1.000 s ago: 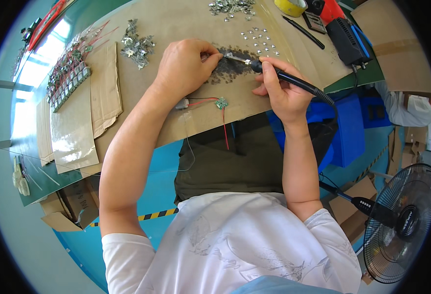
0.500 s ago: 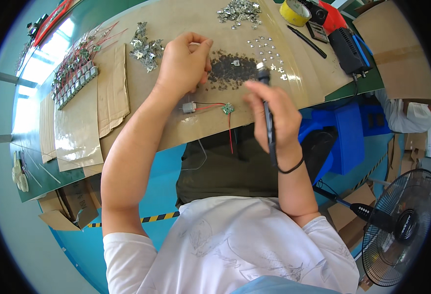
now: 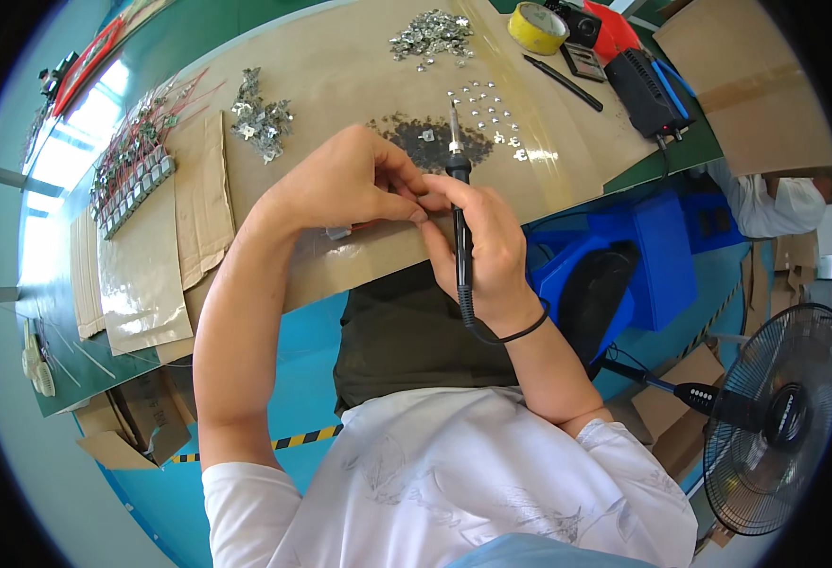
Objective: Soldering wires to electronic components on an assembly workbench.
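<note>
Both hands have drawn together since half a second ago, when the right stood off to the side; the left has come down toward the near edge of the board to meet it. Looking down with the head view, I see the left hand (image 3: 354, 180) curled, thumb and fingers bent in against the other's fingertips; what they pinch, if anything, I cannot tell. The right hand (image 3: 492, 246) keeps the soldering iron (image 3: 462, 251) gripped along its smooth black handle, the slim metal tip pointing away from the body over the sheet and the ribbed cord sleeve curving down past the wrist. Beneath the left wrist a small silvery motor (image 3: 338, 232) peeks out, boxy and partly covered, with a bit of red wire (image 3: 371, 225) beside it.

Beyond the fingers, dark, crumbly specks (image 3: 468, 149) roughen the brown cardboard sheet (image 3: 317, 276), and one flat metal clip (image 3: 427, 136) lies among them. Small shiny pieces (image 3: 494, 113) are spaced out to the right; a glinting jagged heap (image 3: 432, 36) sits farther off, another pile (image 3: 261, 118) leftward. Near the top right rest a glossy yellow tape roll (image 3: 537, 28) and a slender black pen (image 3: 563, 82).
</note>
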Demonstrator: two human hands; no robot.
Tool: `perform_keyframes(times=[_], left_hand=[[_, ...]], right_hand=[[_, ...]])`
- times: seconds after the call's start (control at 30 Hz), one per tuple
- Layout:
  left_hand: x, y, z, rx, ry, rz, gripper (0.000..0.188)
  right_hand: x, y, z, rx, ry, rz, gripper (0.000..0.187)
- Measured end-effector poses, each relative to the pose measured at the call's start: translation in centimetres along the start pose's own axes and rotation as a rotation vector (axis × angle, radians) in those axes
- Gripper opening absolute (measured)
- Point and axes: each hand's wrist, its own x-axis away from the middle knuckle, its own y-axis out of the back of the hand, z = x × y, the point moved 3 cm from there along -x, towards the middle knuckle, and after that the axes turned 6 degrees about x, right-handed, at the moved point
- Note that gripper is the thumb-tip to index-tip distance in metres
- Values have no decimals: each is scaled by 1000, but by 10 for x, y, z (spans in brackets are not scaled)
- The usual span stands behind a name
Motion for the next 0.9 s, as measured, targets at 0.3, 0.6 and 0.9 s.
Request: perform_keyframes(times=[0.3, 0.6, 0.9], left_hand=[[-9, 6, 24, 134, -210, -146, 18], [-7, 6, 13, 19, -140, -175, 15], [-14, 10, 19, 78, -60, -400, 20]], right_hand=[[0, 2, -7, -15, -88, -7, 45], [-19, 0, -26, -115, -92, -11, 42], [-16, 2, -31, 11, -90, -46, 41]])
